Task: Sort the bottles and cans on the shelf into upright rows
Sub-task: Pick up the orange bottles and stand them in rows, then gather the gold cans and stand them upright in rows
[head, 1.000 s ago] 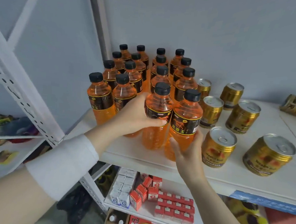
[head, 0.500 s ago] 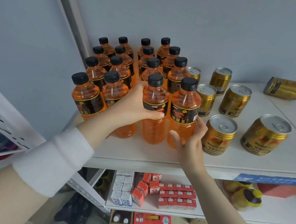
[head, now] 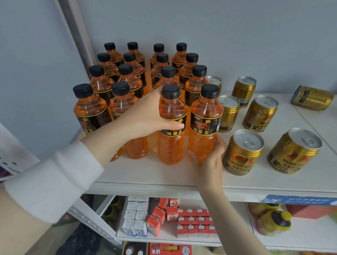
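Several orange drink bottles with black caps stand upright in rows on the white shelf [head: 160, 178]. My left hand [head: 144, 118] wraps around the front bottle [head: 169, 143] at its label. The neighbouring front-right bottle [head: 204, 117] is gripped low down by my right hand [head: 211, 159]. Right of the bottles, several gold cans stand upright, among them a near can [head: 243, 153] and a bigger-looking one [head: 294, 152]. One gold can [head: 311, 98] lies on its side at the far right back.
A grey wall backs the shelf, and a white perforated upright [head: 2, 152] runs at the left. Below, a lower shelf holds small red and white cartons [head: 178, 218] and yellow-capped bottles [head: 272, 220]. A blue label strip [head: 301, 200] sits on the shelf's front edge.
The view has shifted, bringing the shelf's right side and the lying can more into sight. Both hands remain on the same two front bottles, which stay in place.
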Motion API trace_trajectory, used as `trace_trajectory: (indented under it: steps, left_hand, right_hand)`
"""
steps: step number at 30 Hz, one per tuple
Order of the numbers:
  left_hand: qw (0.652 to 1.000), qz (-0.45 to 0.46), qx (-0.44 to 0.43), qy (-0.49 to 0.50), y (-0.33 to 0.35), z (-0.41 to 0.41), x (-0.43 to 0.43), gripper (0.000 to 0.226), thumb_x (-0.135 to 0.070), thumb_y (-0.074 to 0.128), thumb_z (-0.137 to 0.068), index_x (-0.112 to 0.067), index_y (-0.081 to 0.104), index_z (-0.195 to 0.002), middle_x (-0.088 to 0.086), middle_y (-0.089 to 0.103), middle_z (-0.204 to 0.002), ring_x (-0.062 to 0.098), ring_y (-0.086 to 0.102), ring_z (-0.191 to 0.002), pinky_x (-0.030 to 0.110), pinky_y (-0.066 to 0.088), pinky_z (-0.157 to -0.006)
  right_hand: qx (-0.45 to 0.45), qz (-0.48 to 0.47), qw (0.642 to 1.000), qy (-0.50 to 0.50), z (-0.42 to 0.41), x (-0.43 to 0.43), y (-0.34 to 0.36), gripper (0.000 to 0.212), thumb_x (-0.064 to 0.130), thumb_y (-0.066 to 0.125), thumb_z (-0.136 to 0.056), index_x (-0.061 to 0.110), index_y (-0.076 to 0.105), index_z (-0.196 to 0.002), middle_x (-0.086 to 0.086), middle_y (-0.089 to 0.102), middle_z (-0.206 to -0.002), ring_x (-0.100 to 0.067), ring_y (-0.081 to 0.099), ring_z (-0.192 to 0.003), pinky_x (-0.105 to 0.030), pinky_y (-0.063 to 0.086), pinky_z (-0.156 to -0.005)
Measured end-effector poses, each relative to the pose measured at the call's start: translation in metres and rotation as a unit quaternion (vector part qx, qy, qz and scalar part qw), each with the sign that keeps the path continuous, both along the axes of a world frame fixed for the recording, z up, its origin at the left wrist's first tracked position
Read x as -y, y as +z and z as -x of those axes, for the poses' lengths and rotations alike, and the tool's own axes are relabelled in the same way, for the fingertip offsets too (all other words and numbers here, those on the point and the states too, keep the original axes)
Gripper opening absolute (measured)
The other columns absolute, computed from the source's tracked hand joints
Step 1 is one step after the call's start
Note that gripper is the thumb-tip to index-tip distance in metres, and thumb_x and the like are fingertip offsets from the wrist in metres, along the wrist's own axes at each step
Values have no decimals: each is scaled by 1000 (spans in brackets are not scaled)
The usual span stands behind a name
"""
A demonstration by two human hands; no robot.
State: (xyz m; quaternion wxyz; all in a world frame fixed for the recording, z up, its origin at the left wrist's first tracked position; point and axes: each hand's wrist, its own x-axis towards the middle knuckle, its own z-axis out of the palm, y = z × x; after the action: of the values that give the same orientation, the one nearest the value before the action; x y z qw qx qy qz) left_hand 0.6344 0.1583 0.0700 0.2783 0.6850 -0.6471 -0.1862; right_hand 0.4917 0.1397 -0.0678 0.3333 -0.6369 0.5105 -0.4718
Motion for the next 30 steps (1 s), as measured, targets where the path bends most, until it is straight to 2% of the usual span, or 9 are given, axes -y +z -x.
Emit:
trace_trajectory:
  steps: [4,7,9,12,14,16,20,25,30]
  left_hand:
    - [1000,-4,-23,2,-3,3,-3,81,-35,74,-75,-28,29,-141,-9,41,-144,9,39,-130,18,28,-92]
    - [998,25,-54,29,0,8,-12,100,-38,77,-68,-29,15,-147,-7,27,-153,12,30,-139,27,28,-106]
    - [992,101,-50,54,9,15,-19,105,-45,75,-62,-28,17,-147,-6,30,-153,11,32,-138,30,27,-111]
    - [968,234,33,80,34,41,-26,86,-44,70,-73,-23,27,-145,-8,33,-151,0,29,-134,16,22,-106]
    - [951,289,74,79,56,69,-23,69,-39,64,-83,-22,32,-143,-8,36,-149,-6,25,-127,8,18,-99]
    - [944,308,100,57,74,104,-5,59,-36,59,-88,-20,36,-141,-7,38,-147,-1,29,-131,9,17,-99]
    - [951,261,165,1,88,193,68,54,-37,54,-91,-18,39,-139,0,41,-146,19,35,-135,29,24,-109]
    - [966,143,213,-33,62,308,166,57,-39,53,-91,-16,36,-140,6,42,-144,26,39,-133,36,28,-107]
    - [959,59,273,-45,20,378,228,59,-41,52,-90,-14,36,-139,11,45,-140,31,43,-127,39,33,-102]
  right_hand:
    - [-11,-27,1000,4,-1,0,3,80,4,67,-80,2,16,-141,-13,33,-143,-22,38,-131,-23,35,-97]
    - [-45,-33,998,24,6,-11,18,87,10,66,-83,2,6,-145,-14,19,-152,-23,22,-142,-28,27,-112]
    - [-69,-31,995,64,24,-32,41,88,23,59,-88,10,-6,-147,-4,5,-157,-13,8,-145,-17,14,-112]
    - [-108,8,985,133,70,-61,87,78,40,49,-89,24,0,-147,15,17,-150,3,16,-138,-10,19,-106]
    - [-137,39,981,130,107,-58,117,74,44,47,-88,29,4,-147,15,20,-152,0,20,-139,-14,22,-106]
    - [-200,86,973,83,148,-27,139,72,45,44,-90,29,4,-148,11,16,-156,-6,16,-142,-14,18,-106]
    - [-391,117,913,-1,239,87,159,70,42,38,-95,17,1,-149,-3,1,-159,-23,-6,-146,-36,5,-117]
    - [-513,75,853,-52,369,189,153,74,46,42,-92,7,10,-147,-14,19,-153,-35,8,-142,-43,16,-114]
    - [-485,13,873,-54,457,225,140,73,46,52,-87,10,21,-144,-13,34,-143,-35,24,-133,-44,24,-108]
